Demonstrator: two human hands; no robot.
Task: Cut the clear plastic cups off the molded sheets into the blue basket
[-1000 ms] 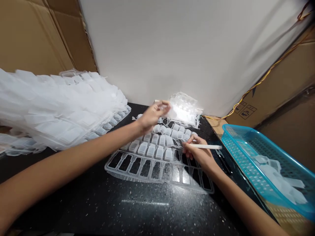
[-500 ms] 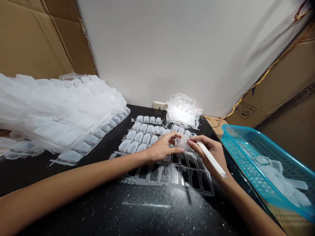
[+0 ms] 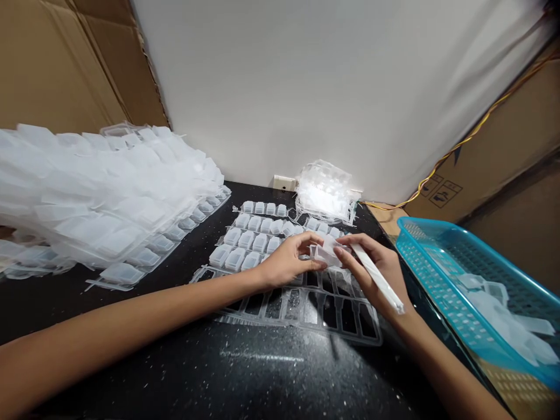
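Between my two hands is a small translucent plastic piece, shaped like a little box or cover. My left hand pinches its left side between thumb and fingers. My right hand has its fingertips on the right side of the piece and also holds a white stick-like tool, which slants back over the hand; its tip is hidden. Underneath lies a moulded plastic sheet with rows of similar pieces. Its near part is a bare frame with open slots.
A tall heap of translucent moulded sheets stands on the left of the black speckled table. Clear plastic frames are stacked by the wall near a socket. At right is a blue basket holding loose pieces. Cardboard borders the left.
The plastic piece has turned slightly between my fingers, showing more of its side. Both hands stay in nearly the same place, and the view has shifted a little.
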